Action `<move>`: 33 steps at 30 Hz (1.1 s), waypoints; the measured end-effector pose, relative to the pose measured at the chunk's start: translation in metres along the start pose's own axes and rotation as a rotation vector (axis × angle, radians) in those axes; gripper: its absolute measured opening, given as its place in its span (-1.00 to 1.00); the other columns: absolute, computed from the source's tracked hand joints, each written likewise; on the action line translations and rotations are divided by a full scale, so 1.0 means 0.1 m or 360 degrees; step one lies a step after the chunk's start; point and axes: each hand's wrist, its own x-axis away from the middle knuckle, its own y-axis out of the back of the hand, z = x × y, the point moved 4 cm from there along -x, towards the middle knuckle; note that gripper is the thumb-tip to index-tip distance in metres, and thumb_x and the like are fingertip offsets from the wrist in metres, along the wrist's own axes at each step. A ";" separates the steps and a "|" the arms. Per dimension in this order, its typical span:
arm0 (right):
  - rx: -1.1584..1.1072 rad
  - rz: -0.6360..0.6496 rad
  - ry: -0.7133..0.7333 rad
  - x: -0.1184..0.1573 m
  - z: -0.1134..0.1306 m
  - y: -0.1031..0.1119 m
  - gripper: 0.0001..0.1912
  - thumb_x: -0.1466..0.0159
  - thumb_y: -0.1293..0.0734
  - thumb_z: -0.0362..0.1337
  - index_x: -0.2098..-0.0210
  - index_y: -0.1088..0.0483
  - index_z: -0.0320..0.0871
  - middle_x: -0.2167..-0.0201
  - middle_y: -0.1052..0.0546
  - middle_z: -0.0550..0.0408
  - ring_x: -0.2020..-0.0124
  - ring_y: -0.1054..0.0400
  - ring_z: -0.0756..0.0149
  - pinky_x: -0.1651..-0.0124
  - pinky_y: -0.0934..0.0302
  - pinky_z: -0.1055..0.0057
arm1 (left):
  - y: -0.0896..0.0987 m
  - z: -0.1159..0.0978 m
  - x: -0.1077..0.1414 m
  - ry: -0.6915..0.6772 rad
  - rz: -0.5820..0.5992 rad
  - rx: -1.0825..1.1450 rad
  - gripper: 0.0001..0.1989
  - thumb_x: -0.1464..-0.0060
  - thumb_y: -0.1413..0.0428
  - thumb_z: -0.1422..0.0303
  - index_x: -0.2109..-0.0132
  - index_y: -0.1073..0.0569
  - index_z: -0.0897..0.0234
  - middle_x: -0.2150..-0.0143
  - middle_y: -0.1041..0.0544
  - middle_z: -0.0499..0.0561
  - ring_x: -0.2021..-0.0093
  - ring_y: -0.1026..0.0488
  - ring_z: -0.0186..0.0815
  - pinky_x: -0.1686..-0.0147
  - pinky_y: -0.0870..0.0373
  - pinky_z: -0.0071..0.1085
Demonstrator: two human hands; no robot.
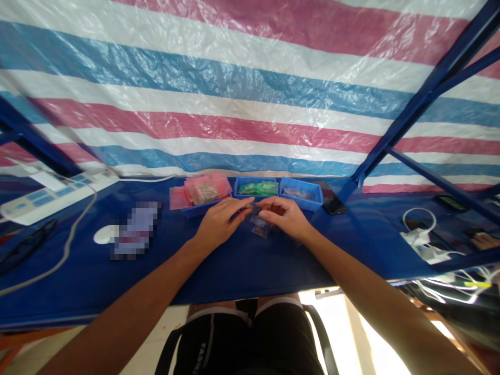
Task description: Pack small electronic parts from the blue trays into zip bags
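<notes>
Striped tarp [250,104] hangs beyond a blue counter [89,281]. Left hand [221,223] and right hand [283,216] curl inward, each grip nearly closed, any hold too small to tell, just above a clear bag [260,228], light and limp, easiest taken by its edge.

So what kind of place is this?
It looks like a makeshift workbench, maybe in a small workshop: a blue-covered table with a power strip, small blue plastic bins of little bagged items, and a striped plastic tarp behind.
</notes>
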 end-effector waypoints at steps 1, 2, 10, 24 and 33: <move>0.0022 -0.0003 0.0003 0.01 0.02 -0.01 -0.63 -0.23 -0.64 -0.03 0.07 -0.65 -0.06 0.38 -0.58 0.19 0.45 -0.38 0.38 0.37 -0.27 0.41 | 0.00 -0.01 0.00 0.0027 -0.0008 0.0002 -0.62 -0.47 -0.16 0.34 -0.35 -0.51 0.19 -0.05 -0.71 0.10 -0.01 -0.67 -0.22 -0.12 -0.60 -0.23; 0.0044 -0.0010 -0.0001 0.01 0.03 -0.01 -0.66 -0.23 -0.63 -0.02 0.12 -0.65 -0.07 0.40 -0.57 0.18 0.46 -0.37 0.39 0.38 -0.26 0.41 | 0.00 -0.01 0.01 0.0051 -0.0004 0.0012 -0.61 -0.47 -0.16 0.33 -0.36 -0.49 0.19 -0.03 -0.71 0.10 0.01 -0.67 -0.23 -0.11 -0.60 -0.25; -0.0214 -0.0099 -0.0266 -0.02 -0.07 0.04 -0.58 -0.29 -0.55 0.12 0.29 -0.53 -0.12 0.51 -0.50 0.21 0.60 -0.23 0.47 0.56 -0.04 0.48 | -0.04 -0.05 -0.03 -0.0078 0.0142 0.0046 -0.43 -0.27 -0.37 0.22 -0.36 -0.50 0.12 -0.44 -0.42 0.25 -0.40 -0.43 0.03 -0.31 -0.50 -0.01; -0.0063 -0.0131 -0.0028 -0.02 0.03 0.04 -0.51 -0.26 -0.58 0.10 -0.03 -0.54 -0.03 0.22 -0.59 0.11 0.33 -0.45 0.34 0.35 -0.34 0.44 | 0.00 -0.09 -0.02 0.0023 -0.0143 0.0001 -0.67 -0.42 -0.21 0.37 -0.27 -0.54 0.24 0.01 -0.71 0.09 0.05 -0.67 -0.25 -0.11 -0.60 -0.27; 0.0148 -0.0192 0.0216 -0.02 0.00 0.06 -0.67 -0.28 -0.57 0.05 0.17 -0.63 -0.06 0.21 -0.67 0.03 0.20 -0.57 0.17 0.10 -0.50 0.23 | -0.08 0.01 0.03 0.0219 0.0069 0.0144 -0.42 -0.43 -0.19 0.28 -0.49 -0.30 0.24 -0.10 -0.69 0.10 0.01 -0.66 -0.23 -0.14 -0.61 -0.24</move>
